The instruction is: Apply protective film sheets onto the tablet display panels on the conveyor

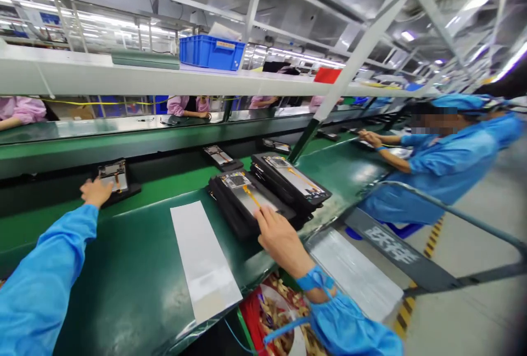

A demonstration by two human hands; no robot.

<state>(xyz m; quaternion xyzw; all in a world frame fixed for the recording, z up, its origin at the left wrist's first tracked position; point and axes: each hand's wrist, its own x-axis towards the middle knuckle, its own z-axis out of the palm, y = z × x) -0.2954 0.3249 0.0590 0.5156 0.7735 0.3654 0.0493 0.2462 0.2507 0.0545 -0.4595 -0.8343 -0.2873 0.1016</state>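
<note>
My left hand [96, 191] reaches over the conveyor and touches the near-left edge of a phone-like device in a black tray [119, 191]; its fingers are bent, and whether they grip is unclear. My right hand [276, 231] is closed at the near end of the top device on the left black stack [234, 210]; what its fingertips hold is too small to make out. An orange strip [251, 195] lies across that device. Beside it stands a second stack of black trays [290, 180] with a device on top. A white paper sheet [206, 257] lies on the green table.
More devices in trays [222, 156] lie on the green conveyor [164, 184]. A slanted post [317, 120] rises behind the stacks. A person in blue [444, 163] works at the right. Below the table edge is a red-lined bin [275, 312]; a metal cart frame [403, 251] stands right.
</note>
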